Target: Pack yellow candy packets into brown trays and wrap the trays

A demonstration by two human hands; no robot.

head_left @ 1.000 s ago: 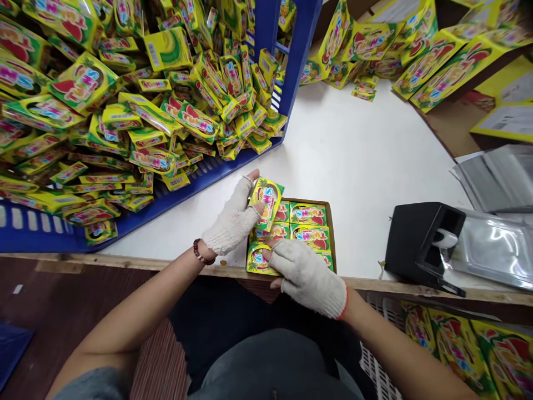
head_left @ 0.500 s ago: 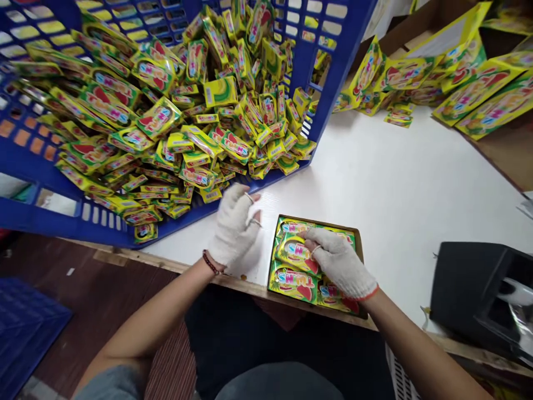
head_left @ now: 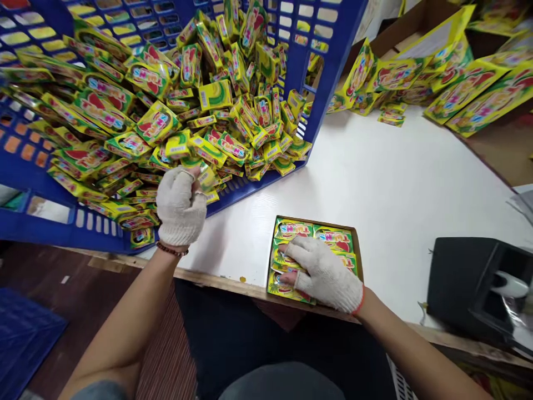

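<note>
My left hand (head_left: 181, 205), in a white fingerless glove with a beaded bracelet at the wrist, is at the front edge of a blue plastic basket (head_left: 328, 83). Its fingers are curled around a small yellow box (head_left: 207, 179) printed with fruit. Heaped inside the basket are many similar small boxes (head_left: 158, 122). My right hand (head_left: 325, 272), gloved the same way, lies over an open carton (head_left: 360, 255) at the table edge. Thumb and fingers are apart, touching the small boxes (head_left: 293, 228) laid flat in rows there; the palm covers some of them.
On the white table (head_left: 387, 183), a black device (head_left: 462, 283) stands at the right. Larger yellow display boxes (head_left: 478, 94) line the back right, with a few small packs (head_left: 392, 115) in front of them. A wooden strip (head_left: 233, 283) edges the table front.
My left hand has moved left and up to the heap and closed on a small box. My right hand has set its box down into the carton and its fingers have spread.
</note>
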